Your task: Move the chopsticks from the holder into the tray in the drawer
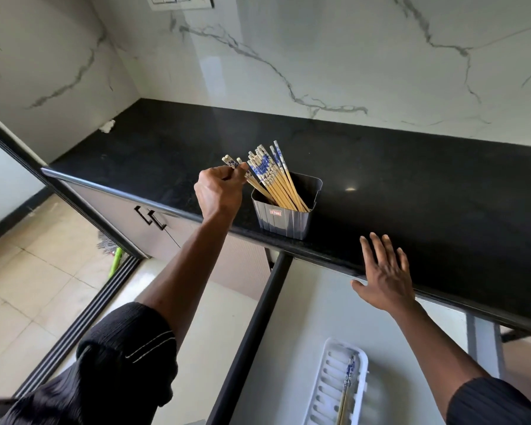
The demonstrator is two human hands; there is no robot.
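A grey ribbed holder (284, 220) stands near the front edge of the black counter, with several bamboo chopsticks (276, 182) with blue-and-white tops leaning to the left in it. My left hand (219, 191) is just left of the holder, its fingers pinched on the tops of a few chopsticks whose lower ends are still in the holder. My right hand (383, 277) hovers open with fingers spread over the counter edge, to the right of the holder. Below, in the open drawer, lies a white slotted tray (325, 391) with a pair of chopsticks (347, 391) in it.
The black counter (411, 185) runs along a white marble wall. The open drawer (313, 305) has a dark left rim (252, 332). Cabinet doors with black handles (151, 217) sit to the left, above a tiled floor with a mop and a green object (114, 259).
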